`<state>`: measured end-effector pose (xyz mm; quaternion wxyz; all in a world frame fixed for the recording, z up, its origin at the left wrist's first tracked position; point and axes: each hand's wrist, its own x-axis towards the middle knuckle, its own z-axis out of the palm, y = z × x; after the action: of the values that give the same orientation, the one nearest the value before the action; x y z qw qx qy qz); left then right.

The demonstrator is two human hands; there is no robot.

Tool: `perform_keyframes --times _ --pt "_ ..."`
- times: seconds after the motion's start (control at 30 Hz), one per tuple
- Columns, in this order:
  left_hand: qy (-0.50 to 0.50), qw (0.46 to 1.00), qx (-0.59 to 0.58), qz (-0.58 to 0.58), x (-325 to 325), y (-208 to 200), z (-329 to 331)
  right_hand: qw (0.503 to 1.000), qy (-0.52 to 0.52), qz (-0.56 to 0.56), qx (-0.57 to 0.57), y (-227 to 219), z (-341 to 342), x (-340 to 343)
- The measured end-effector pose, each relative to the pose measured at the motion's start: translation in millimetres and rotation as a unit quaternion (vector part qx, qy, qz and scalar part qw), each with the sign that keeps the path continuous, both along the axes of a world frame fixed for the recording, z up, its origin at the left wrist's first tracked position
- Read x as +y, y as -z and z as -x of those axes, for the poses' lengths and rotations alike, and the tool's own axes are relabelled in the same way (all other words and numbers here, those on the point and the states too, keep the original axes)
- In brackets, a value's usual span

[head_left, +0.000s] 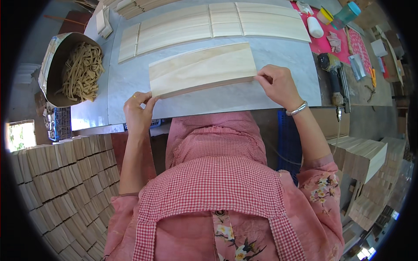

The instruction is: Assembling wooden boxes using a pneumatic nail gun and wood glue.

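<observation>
A pale, long wooden board [202, 67] lies on the grey marbled tabletop [187, 106] in front of me. Its near side shows a thick edge; whether it is one piece or several layers I cannot tell. My left hand [140, 108] pinches the near left corner between thumb and fingers. At the near right corner, my right hand [278, 85], with a silver bangle at the wrist, grips the board with thumb and curled fingers. Behind it stretches a row of grooved wooden panels [187, 28], flat on the table.
On the left stands a bag [47, 78] of tan strips [82, 71]. A nail gun [334, 82] lies on the right, near a white bottle [314, 27] and a teal cup [347, 16]. Stacked wooden pieces [65, 178] fill the lower left; more wooden stacks [357, 152] stand lower right.
</observation>
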<state>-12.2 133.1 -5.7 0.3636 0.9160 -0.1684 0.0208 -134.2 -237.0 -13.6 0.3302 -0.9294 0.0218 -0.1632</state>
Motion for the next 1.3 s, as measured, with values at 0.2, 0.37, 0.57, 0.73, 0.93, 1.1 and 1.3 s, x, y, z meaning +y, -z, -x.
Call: perform_keyframes --times 0.2,0.37,0.57,0.73,0.93,1.1,1.3 --pt "0.019 1.0 -0.003 -0.008 11.5 6.1 -1.7 1.0 -0.004 0.003 -0.004 6.7 0.9 -0.7" --pt "0.037 0.97 0.036 -0.238 -4.4 -37.5 -7.8 0.999 0.008 0.015 0.028 9.8 5.7 -16.1" --pt "0.194 0.936 -0.151 -0.25 -81.3 -79.4 -0.5 0.916 0.334 0.214 -0.054 20.7 71.3 -157.4" --pt "0.336 0.914 -0.177 -0.144 -169.9 -33.5 -18.2 0.868 0.41 0.22 0.17 49.1 92.2 -221.2" --pt "0.342 0.928 -0.087 -0.12 -186.9 -6.3 -26.5 0.843 0.428 0.213 0.246 37.4 78.8 -226.0" --pt "0.334 0.936 -0.091 -0.059 -186.6 3.3 -24.9 0.85 0.412 0.216 0.247 6.8 77.9 -218.8" --pt "0.32 0.941 -0.1 -0.048 -185.0 7.8 -25.7 0.895 0.401 0.037 0.191 -64.4 67.3 -139.6"
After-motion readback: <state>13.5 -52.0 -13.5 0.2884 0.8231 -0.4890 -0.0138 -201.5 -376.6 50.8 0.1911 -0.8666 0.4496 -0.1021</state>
